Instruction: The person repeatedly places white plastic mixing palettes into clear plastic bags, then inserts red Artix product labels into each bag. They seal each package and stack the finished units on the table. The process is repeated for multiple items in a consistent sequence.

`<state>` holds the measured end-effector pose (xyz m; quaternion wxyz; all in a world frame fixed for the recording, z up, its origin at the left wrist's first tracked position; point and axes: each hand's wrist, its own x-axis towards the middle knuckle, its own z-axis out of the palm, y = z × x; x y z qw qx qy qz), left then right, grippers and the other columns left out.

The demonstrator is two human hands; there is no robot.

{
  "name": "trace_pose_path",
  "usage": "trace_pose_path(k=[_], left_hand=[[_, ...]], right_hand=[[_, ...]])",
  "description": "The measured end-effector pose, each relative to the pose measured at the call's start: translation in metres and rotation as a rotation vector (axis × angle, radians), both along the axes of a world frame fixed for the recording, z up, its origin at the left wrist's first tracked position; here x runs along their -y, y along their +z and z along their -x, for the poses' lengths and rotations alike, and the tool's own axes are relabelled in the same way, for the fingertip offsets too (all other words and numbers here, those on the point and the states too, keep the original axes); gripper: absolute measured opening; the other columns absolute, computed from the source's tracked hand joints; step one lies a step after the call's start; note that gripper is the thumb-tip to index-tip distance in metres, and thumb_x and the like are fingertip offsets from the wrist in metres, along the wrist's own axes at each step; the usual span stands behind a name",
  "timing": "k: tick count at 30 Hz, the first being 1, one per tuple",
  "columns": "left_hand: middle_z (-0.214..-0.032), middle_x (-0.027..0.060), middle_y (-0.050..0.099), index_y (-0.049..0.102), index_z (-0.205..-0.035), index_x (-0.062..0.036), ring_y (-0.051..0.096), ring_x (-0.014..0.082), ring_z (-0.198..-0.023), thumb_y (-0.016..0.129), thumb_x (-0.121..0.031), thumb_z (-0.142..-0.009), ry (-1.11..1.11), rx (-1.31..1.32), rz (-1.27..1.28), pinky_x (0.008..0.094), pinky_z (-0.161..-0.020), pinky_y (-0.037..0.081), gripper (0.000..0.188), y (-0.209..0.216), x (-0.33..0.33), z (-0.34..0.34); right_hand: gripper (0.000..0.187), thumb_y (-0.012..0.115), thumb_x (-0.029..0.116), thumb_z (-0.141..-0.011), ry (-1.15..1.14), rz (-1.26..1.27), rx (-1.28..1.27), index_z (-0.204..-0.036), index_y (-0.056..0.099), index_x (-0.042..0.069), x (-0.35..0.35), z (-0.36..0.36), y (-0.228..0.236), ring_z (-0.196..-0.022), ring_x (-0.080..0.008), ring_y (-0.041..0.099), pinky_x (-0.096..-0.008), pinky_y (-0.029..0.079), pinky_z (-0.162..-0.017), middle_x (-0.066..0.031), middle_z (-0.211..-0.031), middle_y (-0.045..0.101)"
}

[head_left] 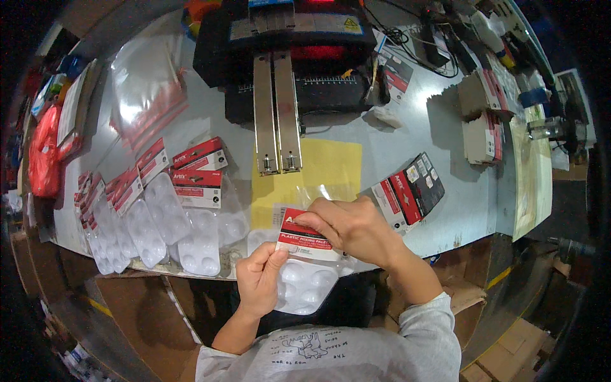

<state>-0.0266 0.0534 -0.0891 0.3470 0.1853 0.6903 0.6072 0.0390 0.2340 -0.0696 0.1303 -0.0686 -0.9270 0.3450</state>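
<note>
In front of me a white plastic paint palette [307,288] with round wells hangs below a red-and-white header card [294,240]. My left hand [258,281] is closed on the card's lower left corner, with the thumb on its front. Across the card's upper right, my right hand [354,228] is closed, thumb and fingers pinching its edge. Clear plastic film [318,192] sticks up behind the right hand. Part of another white palette [258,240] shows on the table edge behind the left hand.
Packed palettes [198,239] with red cards overlap at the left. Behind them lie clear bags [145,83]. A black machine [223,48] with metal rails stands at the back, beyond a yellow sheet [337,159]. Header cards [396,202] lie right; card stacks [478,137] stand farther right.
</note>
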Motion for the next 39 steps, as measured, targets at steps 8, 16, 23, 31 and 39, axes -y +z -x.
trace_pose_path(k=[8,16,23,31,39], left_hand=[[-0.07,-0.0033,0.057,0.062,-0.085,0.0028,0.045,0.0032,-0.066,0.055,-0.013,-0.09,0.031,-0.119,0.049,0.0186,-0.058,0.037,0.018,0.003,0.001,-0.001],[-0.072,-0.0014,0.059,0.064,-0.087,0.0048,0.047,0.0043,-0.067,0.057,-0.013,-0.088,0.409,-0.048,-0.033,0.0194,-0.059,0.037,0.019,-0.009,0.0,0.014],[-0.068,-0.0035,0.055,0.063,-0.084,0.0044,0.044,0.0034,-0.063,0.059,-0.013,-0.087,0.418,-0.147,0.049,0.0192,-0.055,0.035,0.019,-0.014,0.0,0.012],[-0.063,0.0113,0.055,0.055,-0.079,0.003,0.051,0.0189,-0.056,0.051,-0.019,-0.092,0.307,-0.265,0.197,0.0288,-0.053,0.037,0.026,-0.018,-0.003,0.018],[-0.072,0.0168,0.058,0.054,-0.082,0.0013,0.054,0.0297,-0.065,0.042,-0.026,-0.094,0.248,-0.295,0.101,0.0348,-0.061,0.041,0.032,-0.048,-0.048,0.065]], right_hand=[[0.012,0.063,0.017,-0.081,-0.042,-0.037,-0.142,-0.075,0.062,0.006,-0.003,0.001,0.001,-0.05,-0.0203,0.057,-0.0307,0.043,-0.045,-0.0068,-0.058,0.056],[0.022,0.062,0.022,-0.084,-0.352,0.894,0.427,-0.089,0.069,0.001,0.006,-0.026,-0.007,-0.053,-0.0119,0.06,-0.0237,0.044,-0.049,-0.009,-0.075,0.066],[0.024,0.062,0.014,-0.084,-0.465,1.08,0.344,-0.091,0.064,-0.009,0.021,-0.028,-0.017,-0.055,-0.0123,0.061,-0.0192,0.039,-0.042,-0.0123,-0.075,0.065],[0.016,0.057,0.01,-0.084,-0.515,1.181,0.305,-0.082,0.059,-0.006,0.024,-0.017,-0.019,-0.049,-0.0113,0.055,-0.0211,0.04,-0.044,-0.0074,-0.064,0.059],[0.017,0.057,0.012,-0.085,-0.663,1.265,0.115,-0.081,0.06,-0.004,0.0,0.026,-0.05,-0.051,-0.0127,0.056,-0.0242,0.044,-0.046,-0.0071,-0.066,0.058]])
